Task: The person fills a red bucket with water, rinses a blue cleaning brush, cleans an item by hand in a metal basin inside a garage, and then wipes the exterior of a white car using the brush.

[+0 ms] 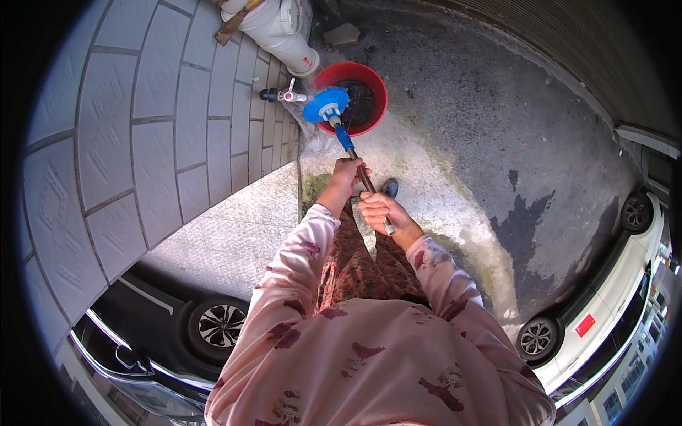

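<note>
Both my hands grip the metal pole of a mop [343, 137] with a round blue head. My left hand [347, 175] is wrapped round the pole below its blue collar. Nearer to me, my right hand [387, 213] closes round the lower pole, whose pale end sticks out past the fingers. The mop's blue disc [327, 104] is tilted over the left rim of a red bucket [378, 82]. Beside the disc a white-handled tap [291, 94] juts from the wall, with what looks like water splashing there. Dark contents show inside the bucket.
A tiled wall [170, 106] runs along my left. A white pipe [280, 35] stands beyond the tap, near a stone slab [342, 34]. A dark car [170, 319] is behind left, a white car [597, 305] behind right. Wet patches mark the concrete [455, 128].
</note>
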Motion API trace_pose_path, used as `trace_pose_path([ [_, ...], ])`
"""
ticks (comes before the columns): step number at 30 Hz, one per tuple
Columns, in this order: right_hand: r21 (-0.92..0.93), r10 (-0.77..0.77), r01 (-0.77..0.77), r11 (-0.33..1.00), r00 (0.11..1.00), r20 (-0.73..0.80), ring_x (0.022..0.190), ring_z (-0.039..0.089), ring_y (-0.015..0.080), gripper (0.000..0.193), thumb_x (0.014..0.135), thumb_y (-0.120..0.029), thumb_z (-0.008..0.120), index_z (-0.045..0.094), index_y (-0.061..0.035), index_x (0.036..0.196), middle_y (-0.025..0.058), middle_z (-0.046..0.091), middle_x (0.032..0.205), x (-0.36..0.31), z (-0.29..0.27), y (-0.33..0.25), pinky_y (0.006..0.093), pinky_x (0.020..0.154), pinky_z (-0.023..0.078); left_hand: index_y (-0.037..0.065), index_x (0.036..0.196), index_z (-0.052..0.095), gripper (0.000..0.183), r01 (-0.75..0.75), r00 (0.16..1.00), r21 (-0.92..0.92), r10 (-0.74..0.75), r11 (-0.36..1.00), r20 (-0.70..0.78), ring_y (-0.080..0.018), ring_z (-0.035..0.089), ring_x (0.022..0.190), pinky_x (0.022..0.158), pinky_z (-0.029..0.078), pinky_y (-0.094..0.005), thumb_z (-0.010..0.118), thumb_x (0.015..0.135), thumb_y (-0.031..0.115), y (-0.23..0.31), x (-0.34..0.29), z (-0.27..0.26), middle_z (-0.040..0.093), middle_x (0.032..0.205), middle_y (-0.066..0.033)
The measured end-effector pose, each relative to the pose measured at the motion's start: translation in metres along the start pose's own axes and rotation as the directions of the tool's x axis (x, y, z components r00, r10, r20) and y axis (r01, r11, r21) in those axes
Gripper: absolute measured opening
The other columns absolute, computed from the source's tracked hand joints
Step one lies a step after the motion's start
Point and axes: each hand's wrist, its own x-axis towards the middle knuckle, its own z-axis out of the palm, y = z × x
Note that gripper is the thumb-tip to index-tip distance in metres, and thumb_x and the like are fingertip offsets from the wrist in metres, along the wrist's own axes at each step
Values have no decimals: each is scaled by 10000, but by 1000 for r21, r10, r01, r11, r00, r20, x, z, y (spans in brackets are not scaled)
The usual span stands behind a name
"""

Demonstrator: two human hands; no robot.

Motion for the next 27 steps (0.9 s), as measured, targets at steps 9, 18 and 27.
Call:
trace_pose_path([
  [9, -81, 3, -4, 997, 1000, -16, 403, 322, 18, 140, 823, -43, 402, 387, -96, 694, -62, 321, 538, -22, 4, 7, 163, 360, 322, -14, 872, 524, 184, 55, 949, 180, -108, 982, 296, -248, 612, 758, 637, 507, -334, 480, 845, 162, 16, -18, -12, 600, 812, -139],
  [18, -265, -15, -27, 964, 988, -156, 399, 303, -2, 93, 826, -48, 418, 388, -115, 769, -78, 303, 544, -60, 23, 17, 148, 346, 239, 10, 941, 541, 222, -104, 950, 364, -15, 926, 311, -213, 615, 753, 619, 506, -292, 471, 850, 200, 37, -29, -36, 610, 839, -121],
  [27, -470, -101, -66, 880, 941, -322, 379, 287, 32, 88, 827, -46, 439, 397, -112, 786, -58, 293, 500, -115, 38, 38, 185, 328, 222, 57, 899, 543, 138, -592, 787, 257, 617, 763, -20, -95, 527, 566, 488, 430, -209, 412, 856, 53, 90, -5, -77, 559, 699, -24],
])
